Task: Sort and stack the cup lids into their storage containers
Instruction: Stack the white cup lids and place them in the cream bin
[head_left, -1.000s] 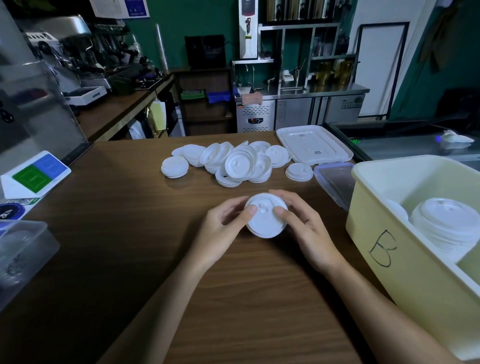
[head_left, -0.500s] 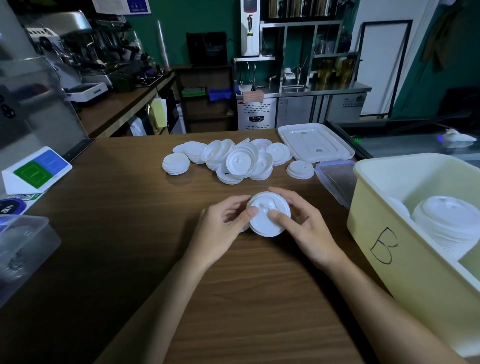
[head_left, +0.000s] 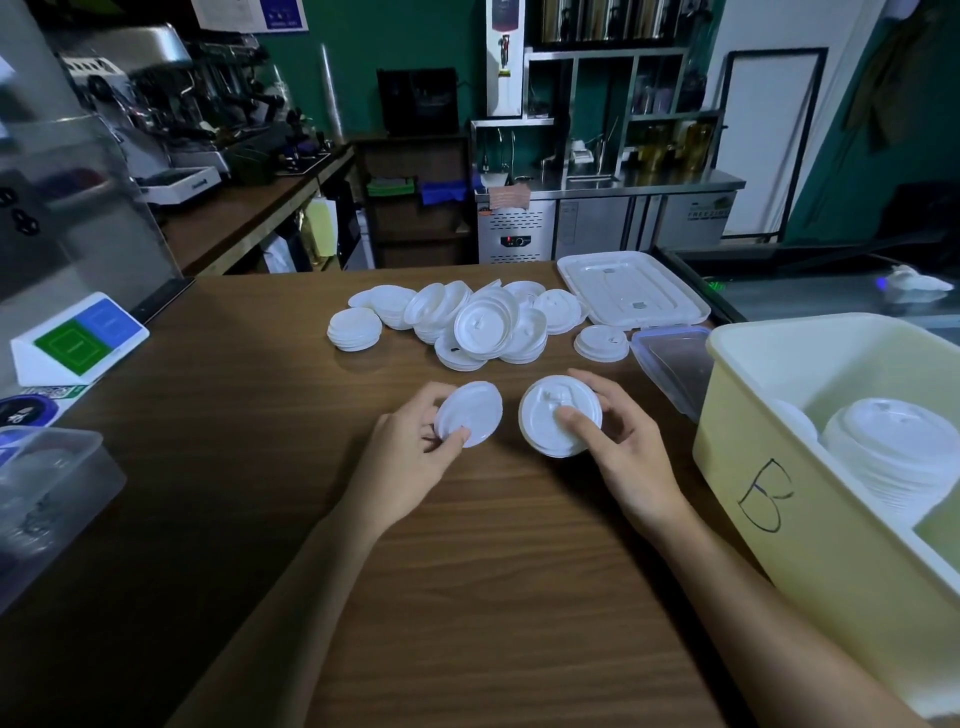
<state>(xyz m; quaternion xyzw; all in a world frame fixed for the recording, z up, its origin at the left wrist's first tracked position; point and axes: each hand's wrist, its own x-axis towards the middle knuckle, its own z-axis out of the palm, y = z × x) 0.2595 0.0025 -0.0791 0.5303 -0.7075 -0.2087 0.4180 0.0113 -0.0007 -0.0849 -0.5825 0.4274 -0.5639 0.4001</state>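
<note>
- why hold two?
- to sort by size, maybe. left hand (head_left: 410, 460) pinches a small white plastic lid (head_left: 471, 413); right hand (head_left: 626, 460) grips a bigger white plastic lid (head_left: 548, 418) near the yellow plastic bin (head_left: 810, 571).

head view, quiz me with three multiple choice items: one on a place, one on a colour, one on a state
1. Where does the bin marked B stand?
A) at the person's right
B) at the person's left
C) behind the loose lids
2. Its colour?
A) blue
B) pale yellow
C) red
3. The left hand is:
A) flat on the counter
B) holding a lid
C) inside the bin
Key: 1A, it fills the right edge; 2B, pale yellow walls; 3B, it pinches a lid.
</note>
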